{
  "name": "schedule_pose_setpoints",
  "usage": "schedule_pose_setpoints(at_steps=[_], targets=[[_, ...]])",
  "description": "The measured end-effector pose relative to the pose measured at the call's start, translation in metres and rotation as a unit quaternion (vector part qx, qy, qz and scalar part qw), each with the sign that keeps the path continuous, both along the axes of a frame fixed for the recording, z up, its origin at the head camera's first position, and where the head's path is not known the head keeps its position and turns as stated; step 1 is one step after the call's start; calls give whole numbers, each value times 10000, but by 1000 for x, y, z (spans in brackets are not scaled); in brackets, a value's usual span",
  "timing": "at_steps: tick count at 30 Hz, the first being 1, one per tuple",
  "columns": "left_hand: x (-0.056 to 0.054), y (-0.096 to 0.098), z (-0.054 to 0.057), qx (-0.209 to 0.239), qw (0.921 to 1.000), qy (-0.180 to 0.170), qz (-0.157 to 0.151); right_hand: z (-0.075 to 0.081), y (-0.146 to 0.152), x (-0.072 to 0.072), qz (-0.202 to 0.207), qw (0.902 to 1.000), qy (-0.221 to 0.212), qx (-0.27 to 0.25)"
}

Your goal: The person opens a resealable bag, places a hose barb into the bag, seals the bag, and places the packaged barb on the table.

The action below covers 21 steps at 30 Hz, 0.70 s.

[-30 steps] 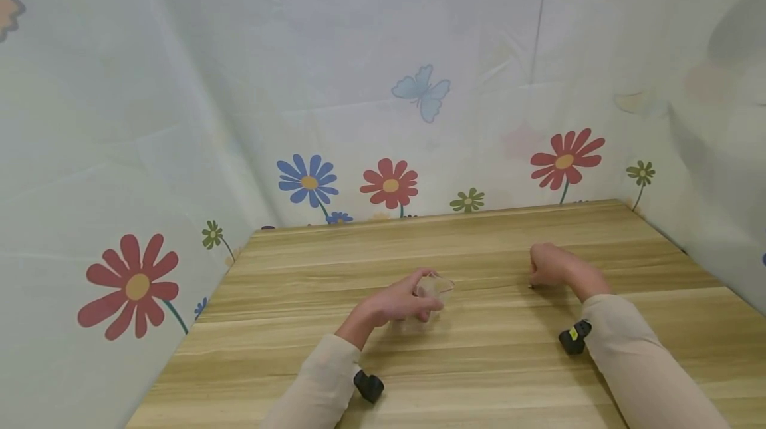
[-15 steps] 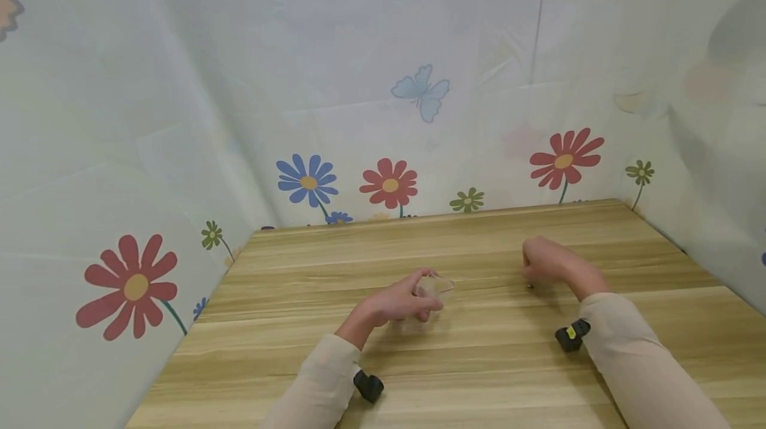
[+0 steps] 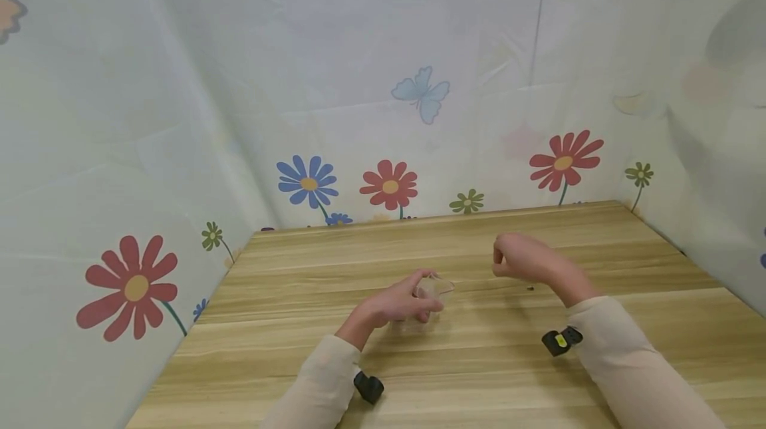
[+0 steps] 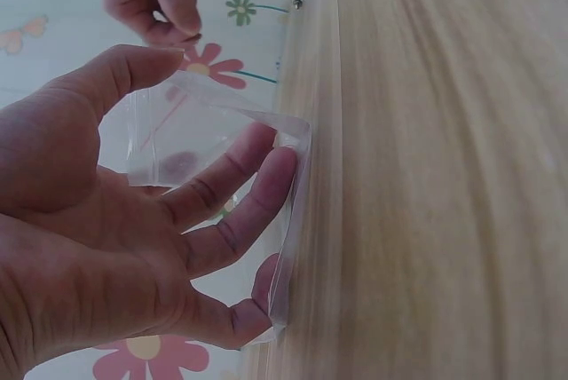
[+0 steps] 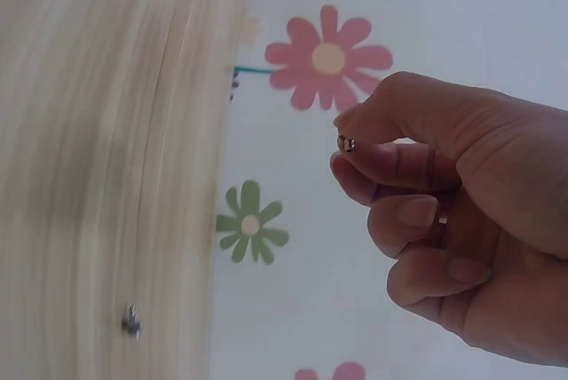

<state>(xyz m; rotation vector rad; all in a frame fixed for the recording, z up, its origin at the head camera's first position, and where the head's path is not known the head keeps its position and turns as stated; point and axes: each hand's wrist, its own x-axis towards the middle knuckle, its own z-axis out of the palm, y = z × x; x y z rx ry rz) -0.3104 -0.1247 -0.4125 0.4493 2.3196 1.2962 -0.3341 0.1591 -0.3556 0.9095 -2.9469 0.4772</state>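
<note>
In the head view my left hand holds a clear plastic container low at the middle of the table. The left wrist view shows its thumb near the upper rim and the other fingers curved along the wall of the container. My right hand is raised to the right of it. Between thumb and forefinger it pinches a tiny shiny metal piece, its other fingers curled in. A second small metal piece lies on the wood, below and slightly right of the right hand.
A wood-grain table stretches under both hands. Behind it and at both sides hangs a pale cloth printed with flowers and butterflies. Each sleeve carries a small black camera, seen on the left and the right.
My right hand has lifted from the table and moved left with the metal piece, exposing the other piece on the wood. The left hand and the container have stayed in place.
</note>
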Motion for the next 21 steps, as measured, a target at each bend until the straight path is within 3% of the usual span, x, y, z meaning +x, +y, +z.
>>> schedule_pose_setpoints(at_steps=[8,16,21], targets=[[1,1,0,-23,10000,32,55,2,-26,10,283,9990,358,11],[1,1,0,-62,10000,23,63,-4,-45,14,693,9943,749,-321],[1,0,1,-54,10000,9,29,-9,-56,15,835,9934,693,-381]])
